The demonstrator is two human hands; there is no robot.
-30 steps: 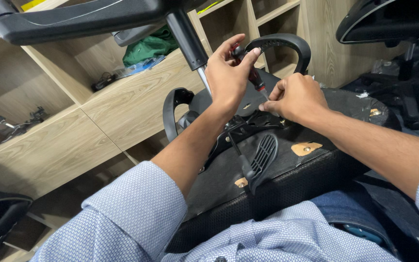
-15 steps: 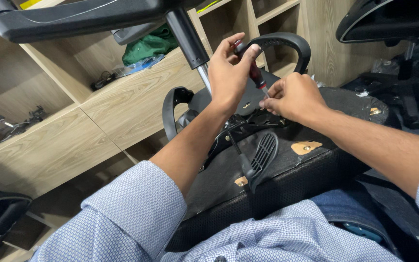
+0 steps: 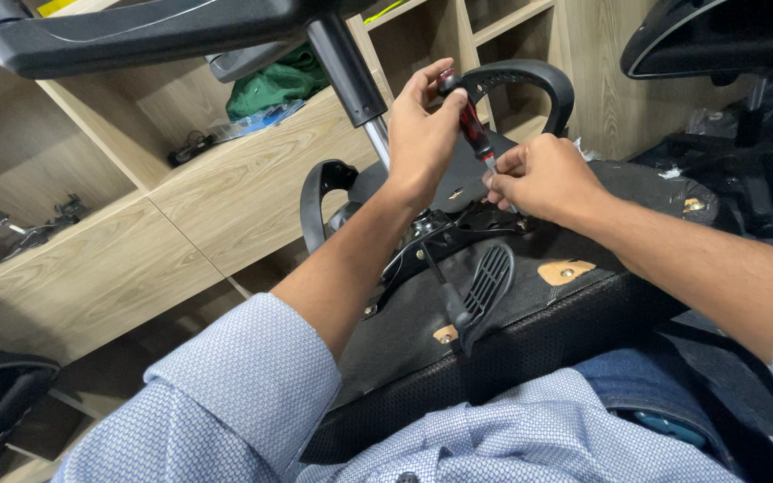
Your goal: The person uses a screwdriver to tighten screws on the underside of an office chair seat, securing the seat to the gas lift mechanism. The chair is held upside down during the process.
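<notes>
Even, soft indoor light fills the frame, bright enough to show wood grain on the shelves at centre left; it seems to fall from above, since the shelf recesses at far left and upper centre sink into shade; no hard shadows, only a soft one under the forearms; a faint sheen runs along the dark chair armrest across the top; the hands at upper centre are sharp, without motion blur; the shirt sleeve at the bottom is crisp too; straight shelf edges bow slightly toward the corners, a wide-lens stretch
</notes>
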